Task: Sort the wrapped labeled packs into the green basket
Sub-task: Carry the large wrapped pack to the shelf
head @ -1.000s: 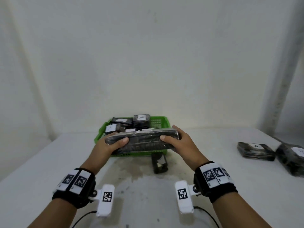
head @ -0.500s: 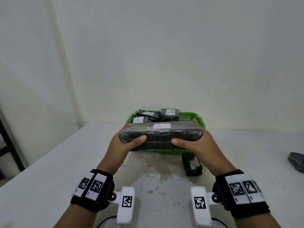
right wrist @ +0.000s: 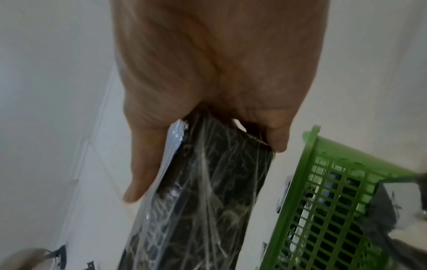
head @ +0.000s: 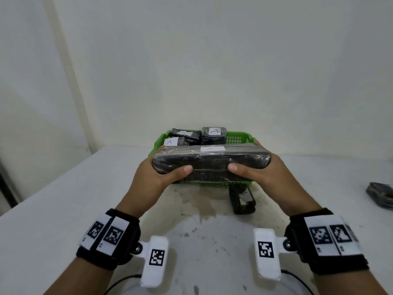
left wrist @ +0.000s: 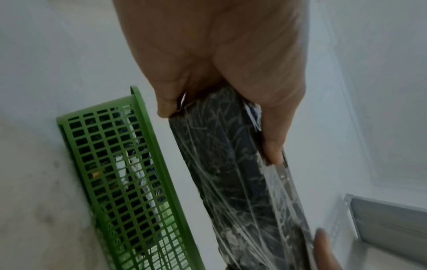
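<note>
Item in hand: a long, flat black pack wrapped in crinkled clear film (head: 210, 165), white "A" label on top, is held level just above the near rim of the green perforated plastic basket (head: 238, 139). It is clamped at its ends by the left hand (head: 157, 177) and right hand (head: 265, 177), thumbs on the near face, fingers curled behind. Step judged: placement. A forward carry and lowering beside the smaller labelled packs (head: 213, 135) inside is called for.
</note>
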`<state>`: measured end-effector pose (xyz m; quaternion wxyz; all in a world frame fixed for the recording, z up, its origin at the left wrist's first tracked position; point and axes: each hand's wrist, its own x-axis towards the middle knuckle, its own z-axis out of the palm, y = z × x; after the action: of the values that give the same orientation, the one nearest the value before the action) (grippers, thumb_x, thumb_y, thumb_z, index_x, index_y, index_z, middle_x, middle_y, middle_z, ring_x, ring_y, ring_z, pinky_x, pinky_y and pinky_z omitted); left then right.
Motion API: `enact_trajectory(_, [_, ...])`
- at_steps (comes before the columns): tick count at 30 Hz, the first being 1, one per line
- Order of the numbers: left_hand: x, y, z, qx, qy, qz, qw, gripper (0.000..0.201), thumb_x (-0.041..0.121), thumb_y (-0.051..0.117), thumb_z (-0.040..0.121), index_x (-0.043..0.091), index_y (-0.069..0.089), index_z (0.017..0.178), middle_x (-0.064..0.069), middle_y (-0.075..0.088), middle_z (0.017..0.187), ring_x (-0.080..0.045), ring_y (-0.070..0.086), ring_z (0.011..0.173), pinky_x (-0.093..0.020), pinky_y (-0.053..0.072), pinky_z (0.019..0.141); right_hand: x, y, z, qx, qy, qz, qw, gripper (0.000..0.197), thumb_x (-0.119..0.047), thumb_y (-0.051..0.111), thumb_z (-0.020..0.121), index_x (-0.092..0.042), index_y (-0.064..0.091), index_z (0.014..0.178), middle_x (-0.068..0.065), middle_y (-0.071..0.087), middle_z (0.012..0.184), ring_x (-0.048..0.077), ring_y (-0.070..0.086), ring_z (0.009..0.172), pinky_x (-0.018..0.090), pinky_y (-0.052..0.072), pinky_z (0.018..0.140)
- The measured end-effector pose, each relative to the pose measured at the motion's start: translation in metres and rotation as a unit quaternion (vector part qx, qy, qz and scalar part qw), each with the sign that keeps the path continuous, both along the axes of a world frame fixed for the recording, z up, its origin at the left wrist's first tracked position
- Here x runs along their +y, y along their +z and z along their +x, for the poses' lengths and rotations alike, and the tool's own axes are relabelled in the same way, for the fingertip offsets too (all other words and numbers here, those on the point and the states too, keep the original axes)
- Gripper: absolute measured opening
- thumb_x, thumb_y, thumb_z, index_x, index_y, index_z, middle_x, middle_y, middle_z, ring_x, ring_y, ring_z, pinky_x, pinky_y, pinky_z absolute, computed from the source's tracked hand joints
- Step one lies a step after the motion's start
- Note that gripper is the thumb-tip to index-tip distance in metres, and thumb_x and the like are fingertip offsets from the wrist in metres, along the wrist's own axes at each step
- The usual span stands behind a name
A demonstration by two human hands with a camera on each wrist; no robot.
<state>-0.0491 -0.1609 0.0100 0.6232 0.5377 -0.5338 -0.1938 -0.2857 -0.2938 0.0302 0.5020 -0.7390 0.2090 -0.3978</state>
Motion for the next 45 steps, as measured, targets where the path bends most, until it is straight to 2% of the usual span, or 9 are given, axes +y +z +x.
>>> enact_trajectory(3, [0.005,0.000,0.003,-0.007,-0.047,0.013,0.999,0.085,0.039,0.079,0.077,0.017,0.043,0.151,0.001,0.069,0.134,-0.015,0.066,0.123,-0.028,0.056,0.098,-0.010,-0.011,-0.003,0.036,-0.019,-0.023,0.999,0.104,-0.051,0.097,0.062,-0.024,0.049,0.151,-0.007,0.073,0.130,0.014,0.068,0.123,0.045,0.049,0.112])
enact_trajectory(6, [0.008,-0.002,0.005,-0.034,-0.034,0.018,0.999,0.086,0.041,0.082,0.073,0.023,0.047,0.150,0.003,0.070,0.131,-0.016,0.068,0.121,-0.038,0.056,0.101,-0.015,-0.018,-0.004,0.059,-0.048,-0.029,0.997,0.127,-0.071,0.094,0.051,-0.031,0.039,0.158,-0.012,0.067,0.140,0.010,0.062,0.131,0.044,0.045,0.117])
enact_trajectory(12, [0.017,-0.007,0.012,-0.025,-0.057,0.013,0.998,0.096,0.055,0.080,0.072,0.022,0.042,0.153,0.005,0.069,0.133,-0.013,0.067,0.122,-0.023,0.057,0.092,-0.012,-0.017,-0.009,0.048,0.010,-0.013,0.999,0.113,-0.072,0.079,0.067,-0.029,0.034,0.162,-0.024,0.057,0.148,0.003,0.057,0.135,0.040,0.044,0.118])
enact_trajectory(16, [0.015,-0.007,0.009,-0.035,-0.012,-0.001,0.999,0.063,0.041,0.079,0.086,0.021,0.056,0.141,0.010,0.074,0.123,-0.012,0.070,0.116,-0.019,0.058,0.087,-0.006,-0.014,-0.010,0.050,0.031,-0.021,0.998,0.114,-0.057,0.087,0.067,-0.025,0.033,0.162,-0.019,0.063,0.143,0.004,0.061,0.131,0.034,0.048,0.114])
enact_trajectory(21, [0.016,-0.011,0.007,-0.017,-0.026,-0.009,0.999,0.087,0.059,0.081,0.072,0.022,0.051,0.145,0.012,0.072,0.126,-0.006,0.068,0.117,-0.019,0.057,0.089,-0.001,-0.012,-0.008,0.052,0.015,-0.043,0.998,0.099,-0.042,0.093,0.072,-0.029,0.042,0.156,-0.015,0.070,0.134,0.003,0.065,0.125,0.036,0.050,0.112])
enact_trajectory(24, [0.014,-0.012,0.007,-0.020,-0.003,-0.016,1.000,0.064,0.038,0.083,0.082,0.023,0.058,0.139,0.013,0.074,0.121,-0.009,0.070,0.113,-0.024,0.059,0.089,-0.003,-0.013,-0.010,0.056,0.021,-0.032,0.998,0.107,-0.063,0.088,0.068,-0.029,0.040,0.158,-0.024,0.063,0.141,-0.008,0.057,0.130,0.024,0.045,0.114])
enact_trajectory(31, [0.015,-0.017,0.014,-0.026,0.002,0.000,1.000,0.066,0.049,0.070,0.080,0.017,0.061,0.137,0.004,0.074,0.123,-0.013,0.070,0.115,-0.024,0.057,0.093,-0.007,-0.017,-0.010,0.089,0.024,-0.034,0.995,0.126,-0.078,0.083,0.056,-0.025,0.037,0.161,-0.019,0.059,0.148,-0.007,0.054,0.133,0.042,0.041,0.121])
enact_trajectory(39, [0.015,-0.017,0.011,-0.010,-0.011,0.034,0.999,0.062,0.047,0.076,0.079,0.017,0.066,0.132,0.001,0.073,0.126,-0.017,0.069,0.118,-0.039,0.055,0.103,0.001,-0.012,-0.010,0.065,0.028,-0.040,0.997,0.069,-0.036,0.090,0.077,-0.020,0.064,0.139,-0.014,0.074,0.127,-0.001,0.065,0.123,0.039,0.045,0.116])
enact_trajectory(45, [0.013,-0.019,0.004,-0.013,-0.004,0.036,0.999,0.063,0.045,0.073,0.079,0.015,0.063,0.134,0.001,0.073,0.127,-0.016,0.069,0.119,-0.039,0.054,0.104,0.006,-0.017,0.001,0.002,-0.021,-0.012,1.000,0.051,-0.038,0.081,0.079,-0.018,0.073,0.124,-0.009,0.078,0.116,0.008,0.073,0.111,0.038,0.053,0.108])
